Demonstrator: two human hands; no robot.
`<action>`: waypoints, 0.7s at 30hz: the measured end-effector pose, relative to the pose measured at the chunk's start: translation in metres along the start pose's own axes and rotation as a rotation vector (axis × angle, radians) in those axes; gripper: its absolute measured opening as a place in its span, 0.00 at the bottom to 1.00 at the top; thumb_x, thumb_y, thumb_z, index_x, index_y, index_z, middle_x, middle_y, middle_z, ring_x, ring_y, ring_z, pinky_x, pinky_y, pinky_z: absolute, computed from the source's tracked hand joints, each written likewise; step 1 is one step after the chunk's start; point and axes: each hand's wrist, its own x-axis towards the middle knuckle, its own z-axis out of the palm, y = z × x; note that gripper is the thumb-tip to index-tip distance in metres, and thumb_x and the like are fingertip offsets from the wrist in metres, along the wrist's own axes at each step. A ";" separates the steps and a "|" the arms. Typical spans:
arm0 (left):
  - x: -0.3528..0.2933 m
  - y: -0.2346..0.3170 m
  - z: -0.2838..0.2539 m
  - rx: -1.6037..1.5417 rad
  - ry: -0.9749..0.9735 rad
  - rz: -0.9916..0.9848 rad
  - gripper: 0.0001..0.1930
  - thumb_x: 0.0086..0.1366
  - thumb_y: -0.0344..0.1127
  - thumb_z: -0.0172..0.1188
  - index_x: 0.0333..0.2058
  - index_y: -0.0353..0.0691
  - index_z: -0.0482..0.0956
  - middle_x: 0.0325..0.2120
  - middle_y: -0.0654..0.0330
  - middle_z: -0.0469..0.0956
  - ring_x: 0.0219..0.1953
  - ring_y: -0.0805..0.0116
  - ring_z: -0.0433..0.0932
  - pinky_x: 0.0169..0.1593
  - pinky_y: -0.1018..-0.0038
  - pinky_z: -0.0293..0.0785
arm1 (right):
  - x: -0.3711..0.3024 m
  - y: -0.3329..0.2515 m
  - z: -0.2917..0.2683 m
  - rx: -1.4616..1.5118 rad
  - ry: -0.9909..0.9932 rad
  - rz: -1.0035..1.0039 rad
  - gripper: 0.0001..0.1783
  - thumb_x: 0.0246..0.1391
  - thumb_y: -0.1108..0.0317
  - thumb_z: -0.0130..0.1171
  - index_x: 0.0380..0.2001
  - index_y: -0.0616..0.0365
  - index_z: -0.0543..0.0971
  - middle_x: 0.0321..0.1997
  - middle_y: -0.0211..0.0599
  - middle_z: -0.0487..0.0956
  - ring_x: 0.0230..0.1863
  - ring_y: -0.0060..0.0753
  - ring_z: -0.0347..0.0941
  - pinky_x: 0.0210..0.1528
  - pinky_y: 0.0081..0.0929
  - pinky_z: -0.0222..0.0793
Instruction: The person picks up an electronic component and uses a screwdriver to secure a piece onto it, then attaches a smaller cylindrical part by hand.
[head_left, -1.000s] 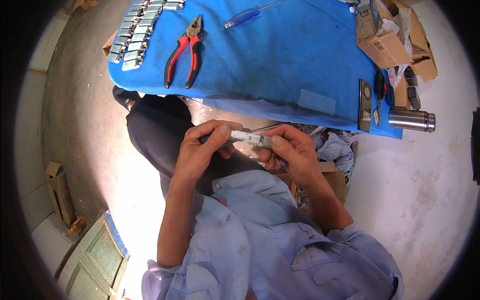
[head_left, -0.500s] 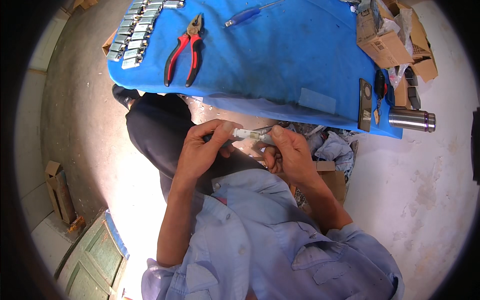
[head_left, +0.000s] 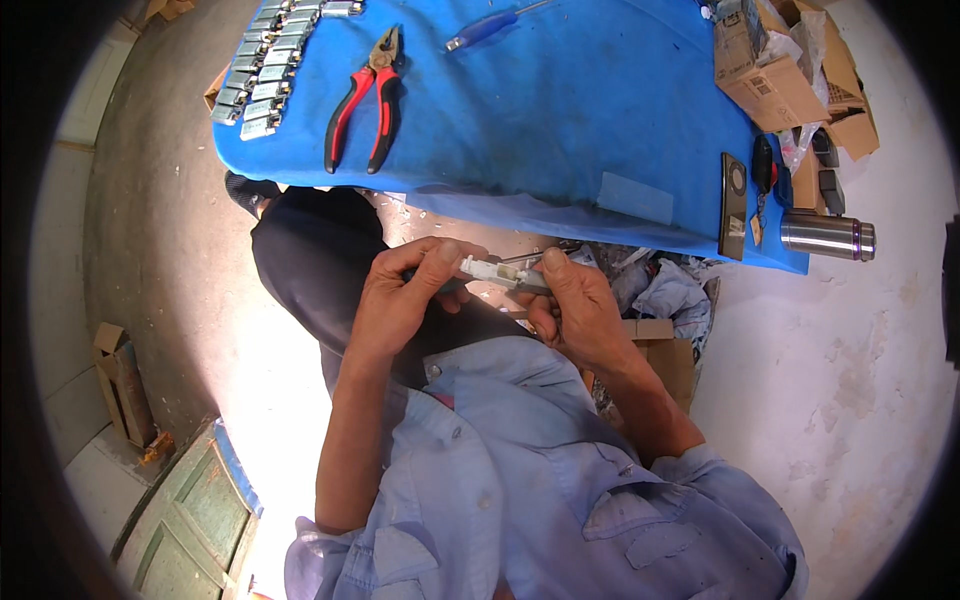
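Observation:
Above my lap, just short of the table's near edge, I hold a small white and grey metallic part [head_left: 503,273] between both hands. My left hand [head_left: 408,292] pinches its left end with thumb and fingers. My right hand [head_left: 580,300] grips the other end, thumb on top and fingers curled under. A thin dark strip or rod shows just behind the part; which hand holds it, if either, I cannot tell. The fingertips hide both ends of the part.
On the blue-covered table [head_left: 520,120] lie red and black pliers [head_left: 366,105], a blue-handled screwdriver [head_left: 485,30] and rows of small metallic pieces [head_left: 265,75]. A steel flask [head_left: 828,237] and cardboard boxes [head_left: 780,95] are at the right. Plastic scraps [head_left: 672,300] lie beneath.
The part between my hands has tilted and turned slightly, its right end now lower and more of its grey side showing. Both hands keep nearly the same place.

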 end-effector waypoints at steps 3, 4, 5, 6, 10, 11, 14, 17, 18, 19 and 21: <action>0.001 0.002 0.000 0.022 -0.007 -0.004 0.23 0.80 0.48 0.53 0.44 0.34 0.88 0.35 0.59 0.86 0.29 0.74 0.81 0.32 0.78 0.76 | 0.000 0.001 -0.001 0.027 -0.005 0.007 0.33 0.79 0.44 0.42 0.32 0.62 0.80 0.14 0.24 0.69 0.15 0.17 0.62 0.18 0.19 0.57; 0.001 0.002 0.000 0.024 -0.007 -0.007 0.23 0.80 0.48 0.53 0.44 0.33 0.88 0.35 0.58 0.86 0.29 0.74 0.81 0.32 0.78 0.76 | 0.000 0.000 -0.002 0.031 -0.011 0.005 0.34 0.78 0.44 0.41 0.30 0.60 0.81 0.15 0.23 0.70 0.16 0.16 0.64 0.19 0.20 0.58; 0.001 0.003 0.000 0.025 -0.007 -0.011 0.23 0.80 0.48 0.52 0.44 0.33 0.88 0.35 0.58 0.86 0.29 0.74 0.81 0.32 0.78 0.76 | 0.000 0.000 -0.002 0.034 -0.019 0.005 0.34 0.78 0.44 0.41 0.28 0.58 0.81 0.16 0.23 0.71 0.16 0.16 0.65 0.20 0.20 0.59; 0.001 0.003 0.000 0.026 -0.006 -0.014 0.23 0.80 0.49 0.52 0.44 0.33 0.88 0.35 0.58 0.86 0.29 0.74 0.81 0.32 0.78 0.76 | 0.000 0.000 -0.002 0.049 -0.028 0.008 0.34 0.78 0.44 0.41 0.28 0.58 0.81 0.16 0.23 0.71 0.16 0.16 0.64 0.20 0.20 0.59; 0.002 0.001 -0.001 -0.012 -0.030 -0.008 0.24 0.80 0.49 0.52 0.44 0.32 0.87 0.34 0.58 0.86 0.29 0.74 0.81 0.32 0.78 0.76 | 0.000 0.004 -0.004 0.114 -0.068 0.015 0.32 0.78 0.45 0.42 0.30 0.59 0.81 0.16 0.23 0.70 0.17 0.16 0.62 0.20 0.21 0.56; 0.002 0.001 -0.002 -0.020 -0.028 -0.012 0.24 0.80 0.49 0.52 0.44 0.32 0.87 0.33 0.58 0.86 0.28 0.74 0.81 0.32 0.78 0.76 | 0.000 0.005 -0.004 0.132 -0.080 0.015 0.32 0.78 0.45 0.42 0.32 0.60 0.81 0.17 0.23 0.70 0.17 0.16 0.61 0.20 0.21 0.55; 0.002 0.001 -0.002 -0.045 -0.021 -0.025 0.24 0.80 0.49 0.53 0.44 0.31 0.87 0.33 0.57 0.86 0.28 0.73 0.81 0.31 0.78 0.76 | -0.002 -0.001 0.000 0.169 -0.092 0.038 0.30 0.78 0.46 0.42 0.37 0.62 0.80 0.18 0.23 0.68 0.18 0.15 0.59 0.20 0.21 0.52; 0.002 0.002 -0.002 -0.073 -0.026 -0.041 0.24 0.79 0.49 0.54 0.44 0.31 0.87 0.32 0.57 0.86 0.28 0.73 0.81 0.31 0.78 0.76 | -0.003 -0.001 0.001 0.195 -0.125 0.028 0.29 0.78 0.46 0.42 0.40 0.63 0.80 0.19 0.23 0.67 0.18 0.15 0.57 0.20 0.20 0.50; 0.002 0.002 -0.003 -0.083 -0.031 -0.046 0.24 0.79 0.49 0.54 0.44 0.31 0.87 0.32 0.56 0.86 0.28 0.73 0.81 0.31 0.78 0.76 | -0.003 0.000 0.001 0.200 -0.125 0.031 0.29 0.78 0.46 0.42 0.41 0.63 0.80 0.19 0.23 0.67 0.18 0.16 0.57 0.20 0.20 0.50; 0.002 0.002 -0.003 -0.089 -0.034 -0.052 0.24 0.79 0.49 0.54 0.44 0.31 0.87 0.32 0.57 0.86 0.28 0.73 0.81 0.31 0.78 0.76 | -0.003 0.001 0.001 0.205 -0.125 0.035 0.29 0.78 0.46 0.42 0.41 0.63 0.79 0.19 0.23 0.67 0.18 0.16 0.57 0.20 0.20 0.49; 0.002 0.002 -0.003 -0.101 -0.036 -0.062 0.23 0.79 0.49 0.54 0.45 0.31 0.87 0.31 0.57 0.86 0.28 0.73 0.81 0.31 0.78 0.76 | -0.002 0.002 0.000 0.218 -0.130 0.038 0.29 0.78 0.46 0.42 0.40 0.63 0.80 0.19 0.23 0.67 0.18 0.16 0.57 0.20 0.20 0.50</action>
